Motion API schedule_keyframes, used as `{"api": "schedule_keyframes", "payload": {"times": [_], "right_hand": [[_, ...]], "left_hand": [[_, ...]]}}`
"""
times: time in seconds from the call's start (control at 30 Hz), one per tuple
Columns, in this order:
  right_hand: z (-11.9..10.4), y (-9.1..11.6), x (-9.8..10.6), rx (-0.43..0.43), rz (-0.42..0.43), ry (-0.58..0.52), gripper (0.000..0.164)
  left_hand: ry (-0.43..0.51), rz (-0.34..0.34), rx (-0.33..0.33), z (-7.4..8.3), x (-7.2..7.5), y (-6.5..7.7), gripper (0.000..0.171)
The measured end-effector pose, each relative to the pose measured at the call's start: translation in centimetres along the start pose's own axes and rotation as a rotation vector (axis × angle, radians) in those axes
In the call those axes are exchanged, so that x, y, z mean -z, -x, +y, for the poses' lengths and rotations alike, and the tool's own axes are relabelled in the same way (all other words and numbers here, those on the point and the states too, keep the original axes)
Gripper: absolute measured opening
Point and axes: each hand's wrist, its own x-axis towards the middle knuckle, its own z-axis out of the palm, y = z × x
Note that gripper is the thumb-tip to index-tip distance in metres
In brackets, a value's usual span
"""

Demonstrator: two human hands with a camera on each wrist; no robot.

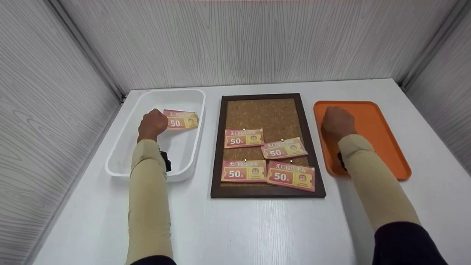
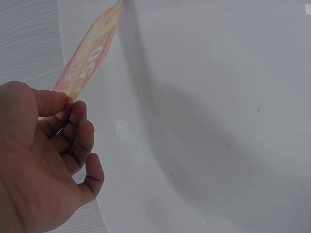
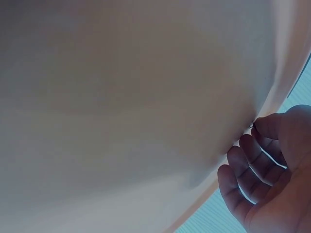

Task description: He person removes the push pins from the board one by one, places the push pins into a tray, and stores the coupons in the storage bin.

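Observation:
My left hand (image 1: 152,124) is over the white plastic tub (image 1: 201,121) and pinches a pink and yellow paper coupon (image 1: 181,119) by one end. In the left wrist view the coupon (image 2: 90,53) slants up and away from the thumb and forefinger. My right hand (image 1: 339,123) is at the left side of the orange tray (image 1: 371,132). Its thumb and forefinger meet on a tiny, thin, dark pin (image 3: 251,126), mostly hidden by the fingertips. Between the hands lies a brown-framed cork board (image 1: 261,114) with several similar coupons (image 1: 244,138) pinned on its lower part.
Small shiny pins (image 1: 291,161) stand at the coupons' top edges. The tub, board and tray lie side by side on a white table (image 1: 250,228). Pale wood-grain panels (image 1: 239,44) rise behind the table and at both sides.

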Motion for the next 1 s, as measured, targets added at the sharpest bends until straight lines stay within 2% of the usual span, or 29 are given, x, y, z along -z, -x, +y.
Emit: {"api": "schedule_keyframes", "payload": {"times": [0.4, 0.8, 1.0], "right_hand": [[0.1, 0.0, 0.2, -0.005, -0.024, 0.007, 0.031], [0.3, -0.2, 0.4, -0.033, -0.03, 0.017, 0.033], [0.0, -0.3, 0.5, -0.036, -0.009, -0.027, 0.039]], "left_hand": [[0.012, 0.008, 0.022, 0.2, -0.2, 0.0, 0.043], [0.054, 0.059, 0.006, 0.7, 0.1, 0.2, 0.047], [0.09, 0.065, -0.01, 1.4, 0.3, 0.5, 0.043]]}}
